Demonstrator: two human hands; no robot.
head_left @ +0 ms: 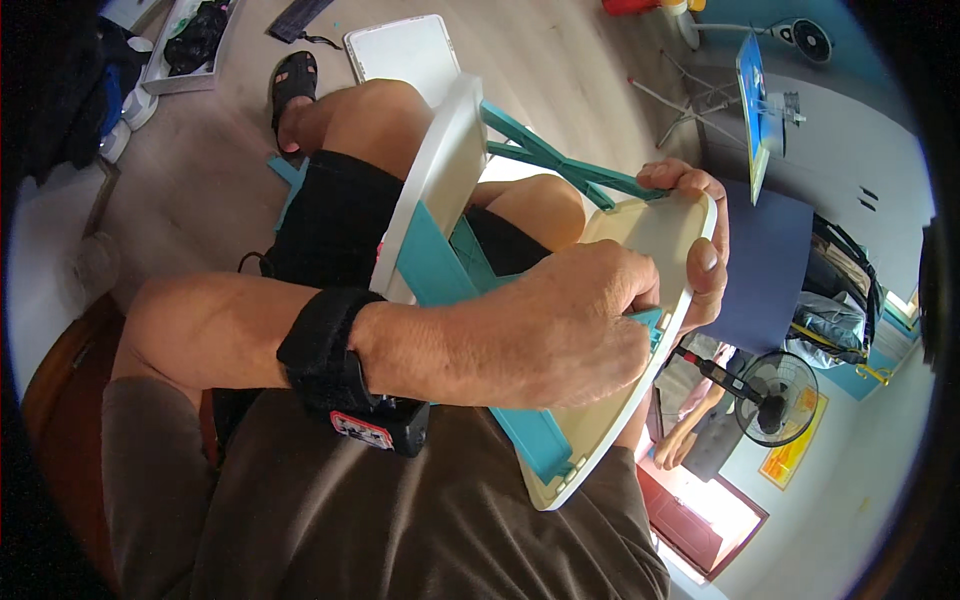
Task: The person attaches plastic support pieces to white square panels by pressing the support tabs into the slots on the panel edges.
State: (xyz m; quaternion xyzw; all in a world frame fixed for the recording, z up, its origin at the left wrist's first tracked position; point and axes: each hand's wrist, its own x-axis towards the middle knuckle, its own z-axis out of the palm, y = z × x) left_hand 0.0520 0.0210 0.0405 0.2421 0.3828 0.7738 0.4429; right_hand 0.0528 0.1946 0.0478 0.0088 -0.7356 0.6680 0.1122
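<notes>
Across my lap stands a plastic frame like a folding stool, with a cream panel (665, 230) on the right, a second cream panel (440, 165) on the left, and crossed teal legs (540, 150) between them. My left hand (590, 325) reaches across it, with curled fingers closed on a small teal leg end (648, 320) against the right panel's inner face. Its fingertips are partly hidden. Around the outer edge of that same panel wraps my right hand (702, 250), thumb and fingers gripping the rim. A wide teal slat (435, 255) passes under my left forearm.
A white flat lid or tray (405, 55) lies on the floor beyond my knee, near a loose teal piece (290, 185). A box with black bags (195, 45) sits at upper left. To the right are a blue folding table (755, 120), a fan (775, 400) and another person's arm (690, 425).
</notes>
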